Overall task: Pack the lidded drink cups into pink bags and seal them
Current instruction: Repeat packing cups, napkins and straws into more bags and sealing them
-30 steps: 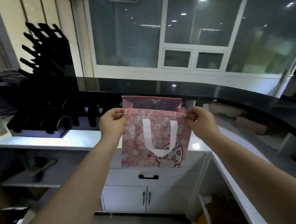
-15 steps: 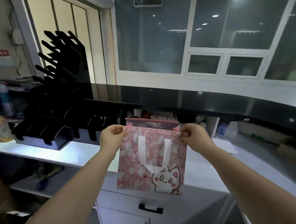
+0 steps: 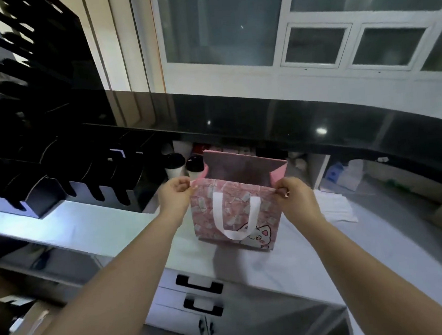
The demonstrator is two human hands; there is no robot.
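Pinching, left fingers (image 3: 187, 186): clamped on the pink bag (image 3: 233, 208) front rim, left corner.
Right fingers (image 3: 279, 189): clamped on the same rim, right corner.
Hands: left hand (image 3: 176, 195) and right hand (image 3: 292, 193) flank the bag mouth.
Bag: upright, mouth open, base on worktop (image 3: 101, 228).
Cups: two lidded drink cups (image 3: 195, 166) just behind the bag's left corner.

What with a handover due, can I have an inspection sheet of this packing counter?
Surface: white counter, brightly lit at left.
Job's things: pink bag upright on it, mouth open; two dark-lidded cups behind its left side.
Clutter: black rack at left; white papers at right.
Grippers: left hand and right hand each pinch a top corner of the bag.
Cables: nothing seen.
Surroundings: black ledge, windows, drawers below.
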